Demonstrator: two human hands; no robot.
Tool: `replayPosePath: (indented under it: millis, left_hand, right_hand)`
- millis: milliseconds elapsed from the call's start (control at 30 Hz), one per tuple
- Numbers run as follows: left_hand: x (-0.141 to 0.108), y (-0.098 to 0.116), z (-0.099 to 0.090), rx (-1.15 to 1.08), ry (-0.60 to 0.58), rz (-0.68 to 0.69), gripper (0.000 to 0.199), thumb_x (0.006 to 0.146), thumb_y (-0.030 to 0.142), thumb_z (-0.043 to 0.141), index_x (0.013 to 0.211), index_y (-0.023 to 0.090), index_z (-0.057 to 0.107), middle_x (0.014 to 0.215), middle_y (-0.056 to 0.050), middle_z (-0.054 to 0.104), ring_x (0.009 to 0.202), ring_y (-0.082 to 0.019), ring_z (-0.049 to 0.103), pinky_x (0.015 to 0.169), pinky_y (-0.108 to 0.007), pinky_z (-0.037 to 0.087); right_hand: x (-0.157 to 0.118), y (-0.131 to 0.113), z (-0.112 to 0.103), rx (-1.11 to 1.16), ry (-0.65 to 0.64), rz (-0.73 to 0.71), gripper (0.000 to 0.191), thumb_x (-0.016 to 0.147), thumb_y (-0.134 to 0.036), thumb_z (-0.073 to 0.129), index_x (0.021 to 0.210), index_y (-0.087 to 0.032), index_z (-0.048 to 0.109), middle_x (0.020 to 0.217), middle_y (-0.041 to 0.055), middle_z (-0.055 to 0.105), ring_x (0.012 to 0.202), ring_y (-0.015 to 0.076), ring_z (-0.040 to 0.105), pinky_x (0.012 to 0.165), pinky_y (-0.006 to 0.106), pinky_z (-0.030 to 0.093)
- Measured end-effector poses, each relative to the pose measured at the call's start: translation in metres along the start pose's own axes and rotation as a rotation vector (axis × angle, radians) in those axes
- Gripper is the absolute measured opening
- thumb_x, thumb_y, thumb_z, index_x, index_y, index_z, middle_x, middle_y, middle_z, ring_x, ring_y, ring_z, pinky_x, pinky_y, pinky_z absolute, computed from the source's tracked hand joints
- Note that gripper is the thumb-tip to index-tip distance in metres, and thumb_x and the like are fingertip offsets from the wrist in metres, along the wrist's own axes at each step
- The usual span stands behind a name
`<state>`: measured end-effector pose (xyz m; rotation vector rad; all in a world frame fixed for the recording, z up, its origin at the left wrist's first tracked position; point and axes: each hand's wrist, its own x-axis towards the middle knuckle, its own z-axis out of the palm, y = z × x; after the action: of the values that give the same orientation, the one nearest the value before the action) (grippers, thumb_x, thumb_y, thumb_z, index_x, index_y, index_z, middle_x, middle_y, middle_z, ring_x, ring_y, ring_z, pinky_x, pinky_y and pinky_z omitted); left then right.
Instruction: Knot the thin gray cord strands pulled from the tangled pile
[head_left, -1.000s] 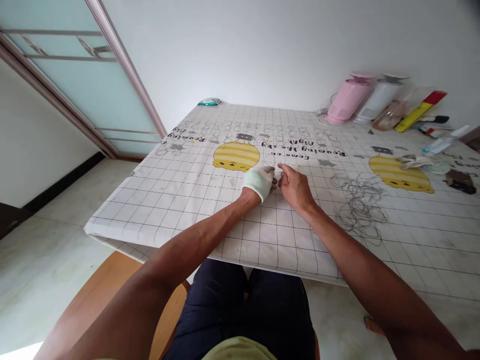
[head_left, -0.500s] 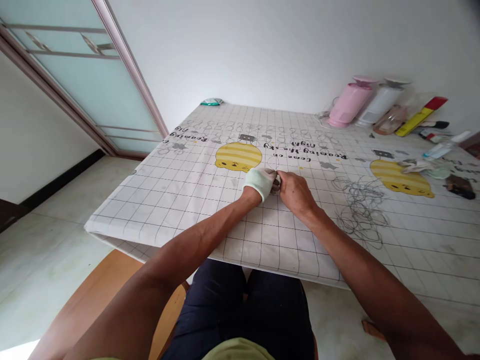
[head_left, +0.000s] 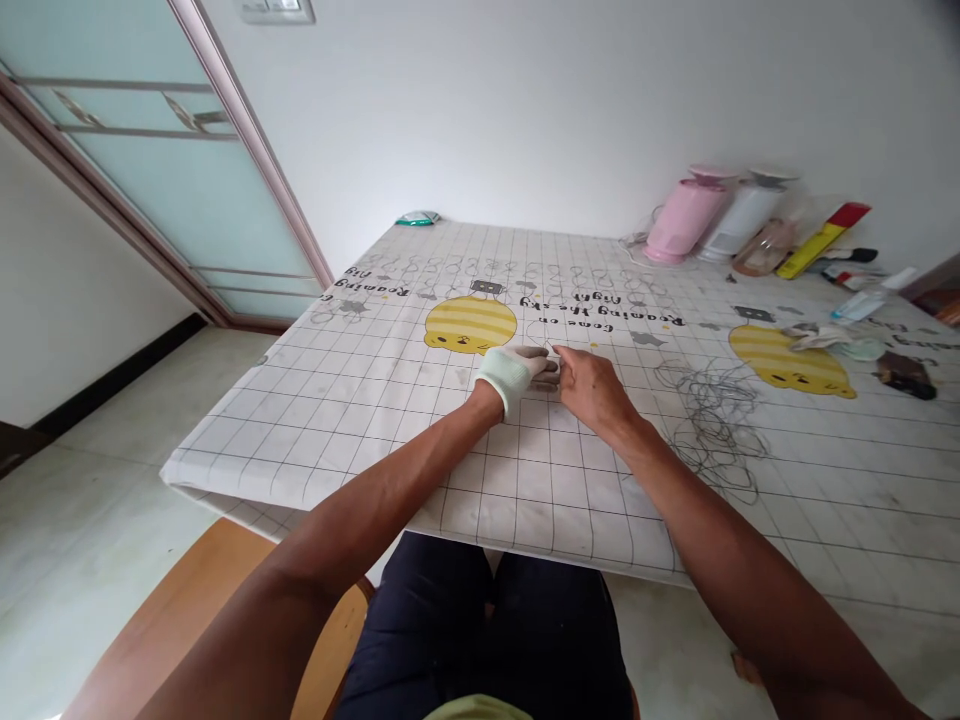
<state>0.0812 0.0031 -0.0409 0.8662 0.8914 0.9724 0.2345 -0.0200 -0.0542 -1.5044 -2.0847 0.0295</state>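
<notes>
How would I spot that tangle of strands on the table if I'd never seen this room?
Start with the big table under a white cloth with black grid lines. Look between the bare right hand and the yellow striped bear print farther right. The tangle is the messy heap of thin, dark, looping strands, unlike the solid yellow print beside it.

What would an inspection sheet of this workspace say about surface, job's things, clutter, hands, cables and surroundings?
Surface: gridded tablecloth with printed yellow bears.
Job's things: tangle of thin strands near the right forearm; anything between the fingertips is too small to tell.
Clutter: pink cylinder, white cylinder, yellow-and-red box, far right.
Hands: left hand gloved, right hand bare, fingertips close together.
Cables: pale cord beside the pink cylinder.
Surroundings: white wall, panelled door.
</notes>
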Motion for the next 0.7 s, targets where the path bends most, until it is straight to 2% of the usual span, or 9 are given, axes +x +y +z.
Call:
replayPosePath:
  millis: [100,233,367,500,600,700]
  left_hand:
    - [0.002,-0.002,-0.001,-0.063,-0.02,0.002,0.016,0.091,0.0,0.061,0.098,0.01,0.071,0.084,-0.011,0.077,0.081,-0.022,0.078,0.09,-0.044,0.064]
    - [0.004,-0.004,-0.002,-0.072,-0.01,0.009,0.018,0.09,0.001,0.064,0.105,0.008,0.071,0.082,-0.01,0.076,0.08,-0.023,0.078,0.09,-0.046,0.064]
    - [0.005,-0.004,-0.004,-0.036,-0.031,0.014,0.015,0.09,0.001,0.064,0.098,0.009,0.074,0.078,-0.007,0.074,0.074,-0.018,0.075,0.088,-0.04,0.064]
    - [0.003,-0.002,-0.007,-0.029,-0.057,0.027,0.012,0.093,0.005,0.064,0.099,0.008,0.074,0.084,-0.01,0.077,0.073,-0.016,0.074,0.081,-0.034,0.063]
    - [-0.001,-0.002,-0.006,-0.001,-0.061,0.065,0.011,0.092,0.008,0.066,0.101,0.009,0.073,0.085,-0.01,0.076,0.072,-0.016,0.073,0.077,-0.033,0.063]
    - [-0.002,-0.002,-0.003,0.133,0.0,0.081,0.005,0.091,0.009,0.068,0.091,0.013,0.072,0.078,-0.006,0.074,0.067,-0.015,0.071,0.072,-0.032,0.062]
  right_hand:
    - [-0.001,0.004,0.002,0.034,0.021,0.009,0.042,0.094,-0.008,0.046,0.125,-0.013,0.074,0.098,0.0153,0.079,0.09,0.03,0.073,0.079,0.037,0.053]
    - [-0.002,0.003,0.0,0.099,0.039,-0.006,0.043,0.091,-0.006,0.047,0.122,-0.014,0.076,0.096,0.0137,0.079,0.086,0.0279,0.072,0.078,0.037,0.053]
    - [-0.002,-0.004,-0.007,0.142,0.036,-0.043,0.039,0.088,-0.006,0.047,0.109,-0.017,0.078,0.086,0.0092,0.076,0.076,0.0241,0.067,0.073,0.035,0.051]
    - [-0.002,-0.01,-0.012,0.159,0.054,-0.05,0.038,0.085,-0.005,0.048,0.101,-0.019,0.079,0.081,0.0071,0.074,0.071,0.0224,0.065,0.07,0.034,0.05]
    - [-0.002,-0.009,-0.009,0.153,0.073,-0.007,0.04,0.086,-0.006,0.048,0.107,-0.016,0.081,0.082,0.009,0.076,0.071,0.0236,0.067,0.069,0.035,0.051]
    - [-0.002,-0.005,-0.005,0.192,0.09,0.013,0.045,0.089,-0.007,0.048,0.12,-0.014,0.08,0.09,0.0107,0.079,0.078,0.0249,0.071,0.074,0.036,0.054]
